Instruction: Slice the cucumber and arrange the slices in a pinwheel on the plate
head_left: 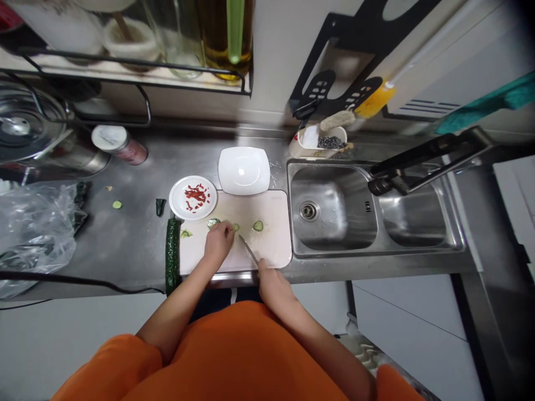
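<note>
Right hand (275, 285): fingers grip one knife (249, 252). Left hand (218, 244): fingers pressed together, contents unclear. One cucumber (172, 256) adjoins one cutting board (273, 250) at front edge of worktop (129, 239).

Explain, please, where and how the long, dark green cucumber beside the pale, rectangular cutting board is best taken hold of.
I would grip the cucumber around its middle, probably from above and slightly from the left. Its slim, straight body lies lengthwise; the cutting board crowds its right side, and the round white plate sits by its far end.
</note>
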A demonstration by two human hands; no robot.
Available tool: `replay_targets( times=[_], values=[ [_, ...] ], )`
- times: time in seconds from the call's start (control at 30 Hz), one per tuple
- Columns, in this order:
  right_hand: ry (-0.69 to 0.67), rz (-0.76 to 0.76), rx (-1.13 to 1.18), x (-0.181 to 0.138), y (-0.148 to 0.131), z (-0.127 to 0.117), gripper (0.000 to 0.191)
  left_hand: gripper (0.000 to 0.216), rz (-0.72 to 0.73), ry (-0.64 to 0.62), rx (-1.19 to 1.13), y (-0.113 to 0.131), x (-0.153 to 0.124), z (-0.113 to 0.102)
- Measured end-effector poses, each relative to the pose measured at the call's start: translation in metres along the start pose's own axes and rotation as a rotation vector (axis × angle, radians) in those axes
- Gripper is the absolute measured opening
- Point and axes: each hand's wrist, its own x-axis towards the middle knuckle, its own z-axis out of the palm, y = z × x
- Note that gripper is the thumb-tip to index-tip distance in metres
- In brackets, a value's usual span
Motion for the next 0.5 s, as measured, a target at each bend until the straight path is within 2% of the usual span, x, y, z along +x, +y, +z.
replay_targets(
  times=[0.17,0.3,0.4,0.5],
  values=[
    [0.004,0.007,0.016,-0.001,0.002,-0.004,0.051,0.009,-0.061,-0.022,-0.051,0.002,-0.001,-0.015],
    [0.003,-0.003,0.023,-0.001,0.004,-0.003,0.053,0.012,-0.202,0.054,-0.127,-0.008,0.000,-0.035],
    [0.011,-0.013,0.015,0.000,0.007,-0.001,0.054,0.014,-0.303,0.104,-0.084,-0.019,0.002,-0.046],
    [0.012,-0.021,0.012,0.002,0.008,0.001,0.053,0.015,-0.307,0.124,-0.011,-0.027,0.002,-0.052]
  ],
)
